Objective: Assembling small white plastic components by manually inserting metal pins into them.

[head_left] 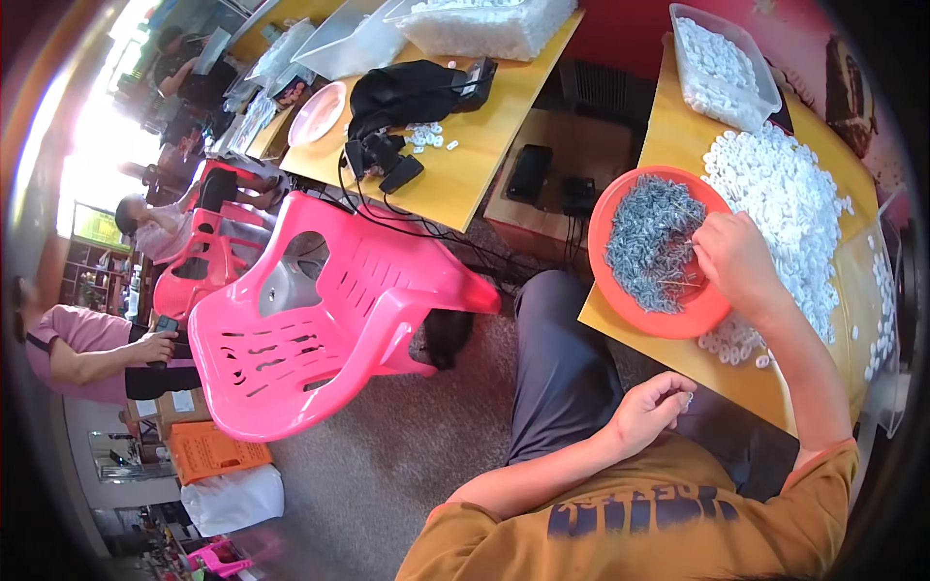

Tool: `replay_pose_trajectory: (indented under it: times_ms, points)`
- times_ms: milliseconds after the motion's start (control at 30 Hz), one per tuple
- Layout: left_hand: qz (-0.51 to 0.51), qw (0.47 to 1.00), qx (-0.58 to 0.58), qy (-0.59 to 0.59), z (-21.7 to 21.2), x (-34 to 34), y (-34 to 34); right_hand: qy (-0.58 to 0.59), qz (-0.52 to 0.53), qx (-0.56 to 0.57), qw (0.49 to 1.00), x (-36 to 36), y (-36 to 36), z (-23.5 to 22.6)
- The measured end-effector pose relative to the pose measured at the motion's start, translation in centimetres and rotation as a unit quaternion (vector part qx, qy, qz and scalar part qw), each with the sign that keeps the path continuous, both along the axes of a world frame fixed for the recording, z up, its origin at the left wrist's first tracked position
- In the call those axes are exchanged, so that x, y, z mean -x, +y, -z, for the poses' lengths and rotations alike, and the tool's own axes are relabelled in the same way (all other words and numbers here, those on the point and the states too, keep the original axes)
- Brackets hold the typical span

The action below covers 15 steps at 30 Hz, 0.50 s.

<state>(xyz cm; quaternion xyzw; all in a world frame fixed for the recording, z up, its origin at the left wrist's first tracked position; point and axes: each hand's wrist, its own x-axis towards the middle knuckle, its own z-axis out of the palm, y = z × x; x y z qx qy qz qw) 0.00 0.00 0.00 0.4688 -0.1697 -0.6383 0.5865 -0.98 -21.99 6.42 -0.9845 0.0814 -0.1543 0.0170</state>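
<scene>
An orange-red plastic basin point(662, 323) sits on the yellow table, with a heap of thin grey metal pieces point(647, 242), which look like screws or nails, inside. My right hand point(738, 259) reaches over the basin's right side. Its fingers are curled together at the heap's edge, and what they may hold is hidden. Over my lap, in front of the table's edge, my left hand point(651, 414) is closed, pinching a small white piece point(688, 398) between thumb and finger. Beside the basin spreads a large pile of small white oval plastic pieces point(790, 208).
A clear tub point(722, 73) of white pieces stands behind the pile. Left of me is a pink plastic chair point(320, 320). Another yellow table point(484, 145) holds clear bins point(494, 29), a black bag point(402, 95) and cables. A person point(87, 353) stands at far left.
</scene>
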Motion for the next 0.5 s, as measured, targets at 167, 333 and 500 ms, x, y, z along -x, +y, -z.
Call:
replay_pose_trajectory:
  times_ms: [167, 333, 500]
  points:
    - [-0.007, 1.0, -0.002, -0.03, 0.0, 0.1, 0.7, -0.037, 0.013, -0.032, 0.999, 0.2, 0.4, 0.3]
    - [-0.009, 1.0, 0.009, -0.029, 0.1, 0.3, 0.6, -0.057, 0.035, -0.048, 0.997, 0.3, 0.7, -0.2]
    - [-0.015, 0.999, 0.016, -0.029, 0.3, 0.2, 0.5, -0.066, 0.044, -0.051, 0.996, 0.2, 0.9, 0.0]
